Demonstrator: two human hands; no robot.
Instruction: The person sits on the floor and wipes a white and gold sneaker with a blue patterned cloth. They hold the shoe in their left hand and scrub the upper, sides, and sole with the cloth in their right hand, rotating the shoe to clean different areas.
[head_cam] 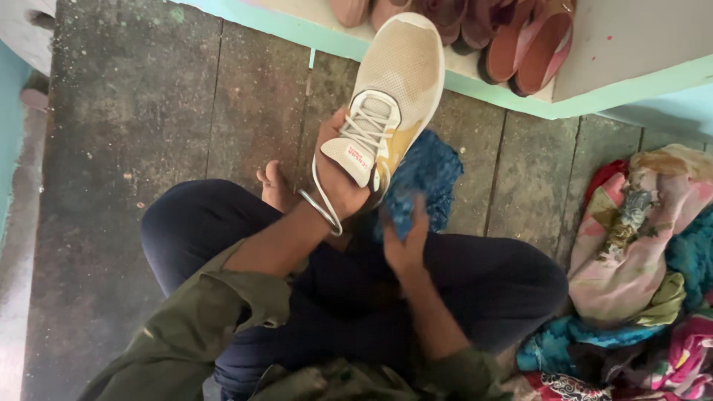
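1. Two bare hands worked over the lap: the left hand was closed around the heel of a white sneaker, holding it raised with its toe pointing away.
2. The right hand gripped a blue cloth, bunched just beside and under the sneaker.
3. A bare foot rested on the dark stone floor.
4. Pink sandals stood on a ledge beyond; a heap of coloured clothes lay to the right.
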